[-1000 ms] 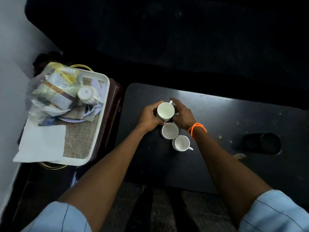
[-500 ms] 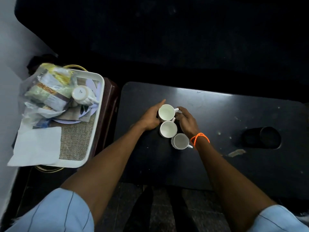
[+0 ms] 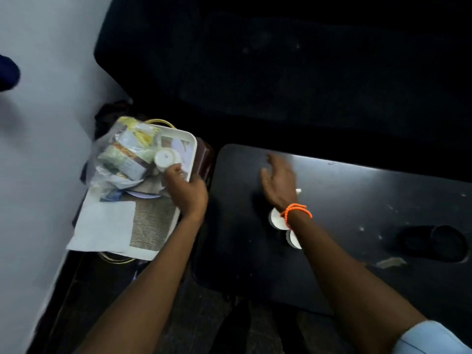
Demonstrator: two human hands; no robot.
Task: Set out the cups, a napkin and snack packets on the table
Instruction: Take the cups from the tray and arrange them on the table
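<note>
An overturned white ceramic cup [image 3: 165, 158] on the white plastic tray [image 3: 192, 146] at left is pinched by the left hand [image 3: 187, 190], presumably for moving; the right hand [image 3: 278, 183] is spread, empty, above the black table [image 3: 357, 200], right.

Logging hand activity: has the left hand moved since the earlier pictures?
Yes. The left hand left the black table and went left to the white tray, touching its overturned white cup.
</note>
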